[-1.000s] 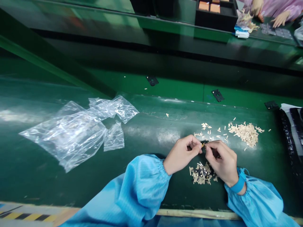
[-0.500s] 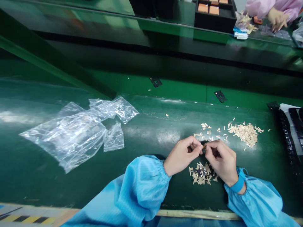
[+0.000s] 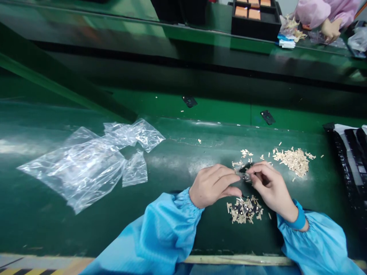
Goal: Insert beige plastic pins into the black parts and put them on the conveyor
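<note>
A mixed pile of beige and black small parts (image 3: 245, 210) lies on the green table just below my hands. My left hand (image 3: 215, 185) is palm down above it, its thumb apart from the fingers and nothing gripped between them. With thumb and index finger pinched, my right hand (image 3: 268, 185) holds a tiny part, blurred and too small to name, near the left fingertips. Beyond my right hand is a larger pile of beige pieces (image 3: 296, 161), and a few loose beige pieces (image 3: 246, 153) lie past the fingertips.
Clear plastic bags (image 3: 86, 166) are spread at the left. Black-and-white packaging (image 3: 348, 152) lies at the right edge. Two flat black parts (image 3: 189, 101) rest farther back. On the upper shelf are a black tray (image 3: 256, 28) and another person's hand (image 3: 332, 29).
My left hand has let go of the pinch and opened its thumb away from the fingers. My right hand has shifted slightly right. The view has moved a little.
</note>
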A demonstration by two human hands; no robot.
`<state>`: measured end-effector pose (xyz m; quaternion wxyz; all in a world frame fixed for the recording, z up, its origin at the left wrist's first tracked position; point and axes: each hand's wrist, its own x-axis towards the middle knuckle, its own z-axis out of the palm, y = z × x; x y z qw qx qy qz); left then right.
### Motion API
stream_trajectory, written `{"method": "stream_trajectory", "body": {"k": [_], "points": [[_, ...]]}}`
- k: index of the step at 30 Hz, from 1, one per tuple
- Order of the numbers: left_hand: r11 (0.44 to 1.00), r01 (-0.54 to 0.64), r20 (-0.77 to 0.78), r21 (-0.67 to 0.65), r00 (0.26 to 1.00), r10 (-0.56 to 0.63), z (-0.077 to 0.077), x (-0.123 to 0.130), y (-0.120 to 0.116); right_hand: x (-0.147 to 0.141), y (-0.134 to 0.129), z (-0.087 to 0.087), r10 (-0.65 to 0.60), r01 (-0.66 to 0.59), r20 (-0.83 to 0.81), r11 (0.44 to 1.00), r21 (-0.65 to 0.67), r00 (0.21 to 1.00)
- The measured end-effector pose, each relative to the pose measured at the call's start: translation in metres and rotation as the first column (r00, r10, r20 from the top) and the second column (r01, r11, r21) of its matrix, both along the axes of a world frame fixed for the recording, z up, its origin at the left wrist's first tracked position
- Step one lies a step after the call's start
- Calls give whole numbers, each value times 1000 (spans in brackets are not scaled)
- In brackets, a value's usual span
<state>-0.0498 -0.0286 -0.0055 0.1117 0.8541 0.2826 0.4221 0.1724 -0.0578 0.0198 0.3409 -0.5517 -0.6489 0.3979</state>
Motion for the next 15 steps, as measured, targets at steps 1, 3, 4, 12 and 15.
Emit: {"method": "stream_trajectory", "body": {"k": [1, 3, 4, 12, 15], "points": [[1000, -4, 4, 23, 1000, 4, 0, 0, 0, -1, -1, 3, 49, -56, -67, 993, -104, 997], [998, -14, 23, 67, 1000, 13, 0, 0, 1, -3, -3, 7, 126, -196, -238, 934, -297, 963], [996, -19, 33, 83, 999, 16, 0, 1, 1, -3, -3, 9, 148, -270, -327, 891, -365, 933], [995, -9, 60, 104, 998, 2, 3, 4, 3, -4, -6, 7, 95, -446, -592, 754, -482, 801], [995, -1, 51, 101, 999, -4, 3, 4, 2, -3, -9, 3, 71, -451, -608, 740, -499, 791]]}}
